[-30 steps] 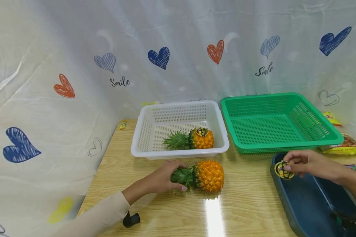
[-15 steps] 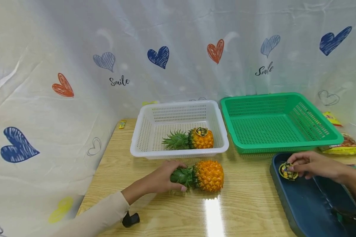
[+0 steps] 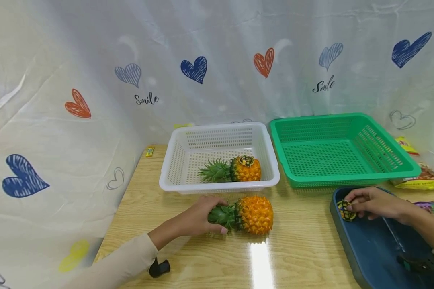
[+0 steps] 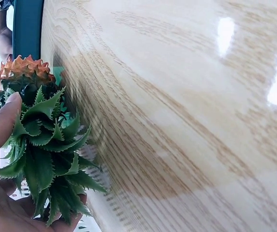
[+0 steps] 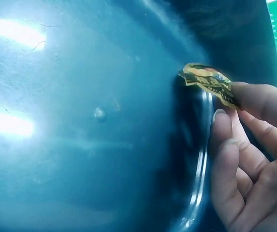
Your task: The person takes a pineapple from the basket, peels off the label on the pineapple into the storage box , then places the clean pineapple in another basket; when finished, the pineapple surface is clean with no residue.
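My left hand point(image 3: 199, 216) holds the green crown of a small orange pineapple point(image 3: 256, 214) lying on its side on the wooden table. In the left wrist view, thumb and fingers curl about the spiny leaves point(image 4: 46, 159). At the right, my right hand point(image 3: 379, 204) pinches a round black-and-gold sticker point(image 3: 346, 211) by its edge, inside the far left corner of a dark blue tray point(image 3: 369, 257). The right wrist view has the label point(image 5: 208, 79) tilted, between thumb and forefinger; whether it touches the tray is unclear. No label shows on the held pineapple's visible side.
Behind the left hand, a white basket point(image 3: 220, 188) contains another pineapple point(image 3: 247, 170) bearing a similar sticker. A green basket point(image 3: 354, 178) stands beside it, behind the tray. Snack packets point(image 3: 423, 178) lie at the far right, and a tiny yellow packet point(image 3: 150, 151) at the back left.
My right hand shifts the sticker slightly right and then back left, lower into the tray's corner. The left hand and its pineapple stay put.
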Tool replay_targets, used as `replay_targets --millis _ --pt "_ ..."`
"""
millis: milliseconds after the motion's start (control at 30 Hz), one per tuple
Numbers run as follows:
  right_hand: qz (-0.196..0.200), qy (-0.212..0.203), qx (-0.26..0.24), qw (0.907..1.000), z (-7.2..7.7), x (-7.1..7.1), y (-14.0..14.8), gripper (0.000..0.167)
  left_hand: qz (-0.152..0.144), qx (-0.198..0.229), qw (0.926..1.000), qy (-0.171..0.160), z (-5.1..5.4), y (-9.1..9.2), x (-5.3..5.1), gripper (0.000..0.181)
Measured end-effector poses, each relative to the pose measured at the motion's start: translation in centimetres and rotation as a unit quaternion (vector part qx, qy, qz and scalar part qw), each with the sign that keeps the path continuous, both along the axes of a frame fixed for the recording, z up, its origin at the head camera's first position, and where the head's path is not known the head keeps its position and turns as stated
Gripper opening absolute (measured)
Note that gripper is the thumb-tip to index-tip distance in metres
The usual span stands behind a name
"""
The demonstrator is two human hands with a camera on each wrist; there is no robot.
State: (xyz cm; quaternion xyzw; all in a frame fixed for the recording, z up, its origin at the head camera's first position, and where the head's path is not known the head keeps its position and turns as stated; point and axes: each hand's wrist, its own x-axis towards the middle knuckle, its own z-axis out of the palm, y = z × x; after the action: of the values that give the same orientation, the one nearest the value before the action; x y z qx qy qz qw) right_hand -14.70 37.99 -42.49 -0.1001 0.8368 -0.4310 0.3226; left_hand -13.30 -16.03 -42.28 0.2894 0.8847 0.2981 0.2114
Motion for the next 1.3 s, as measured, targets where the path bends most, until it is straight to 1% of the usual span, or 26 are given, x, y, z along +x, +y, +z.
replay_targets --millis 133,300,400,633,767,867,1000,1100,1200,1300 --pt "-0.011 0.004 0.009 0.9999 -0.4 0.1 0.0 0.038 -0.001 0.003 1.0 -0.004 0.0 0.1 0.0 0.073" --pt "-0.028 0.001 0.026 0.9993 -0.6 0.5 -0.2 0.052 -0.003 -0.003 1.0 0.0 -0.1 0.0 -0.1 0.074" --pt "-0.035 0.0 0.034 0.9988 -0.5 0.8 -0.3 0.057 -0.004 -0.003 1.0 -0.001 -0.1 0.0 -0.1 0.074" --pt "-0.045 0.025 0.04 0.9979 0.0 1.4 -0.2 0.059 -0.005 0.001 1.0 -0.009 -0.1 0.0 -0.1 0.075" --pt "-0.046 0.019 0.036 0.9981 0.2 1.5 0.0 0.061 -0.003 0.0 1.0 -0.007 -0.1 0.0 -0.1 0.075" --pt "-0.032 0.016 0.025 0.999 0.4 1.6 0.4 0.058 -0.006 -0.001 1.0 -0.002 -0.2 0.0 -0.2 0.074" --pt "-0.027 0.011 0.029 0.9992 1.2 2.1 0.7 0.057 -0.008 -0.002 1.0 0.002 -0.2 0.0 -0.1 0.074" --pt "-0.026 0.02 0.047 0.9983 2.2 2.5 0.5 0.057 -0.006 -0.004 1.0 0.005 -0.2 0.1 -0.1 0.073" --pt "-0.015 0.04 0.05 0.9978 3.4 2.8 -0.1 0.057 -0.003 -0.005 1.0 0.002 -0.1 0.1 0.0 0.073" --pt "-0.004 0.066 0.03 0.9973 4.4 2.9 -1.3 0.053 -0.001 -0.004 1.0 -0.004 0.0 0.0 0.0 0.073"
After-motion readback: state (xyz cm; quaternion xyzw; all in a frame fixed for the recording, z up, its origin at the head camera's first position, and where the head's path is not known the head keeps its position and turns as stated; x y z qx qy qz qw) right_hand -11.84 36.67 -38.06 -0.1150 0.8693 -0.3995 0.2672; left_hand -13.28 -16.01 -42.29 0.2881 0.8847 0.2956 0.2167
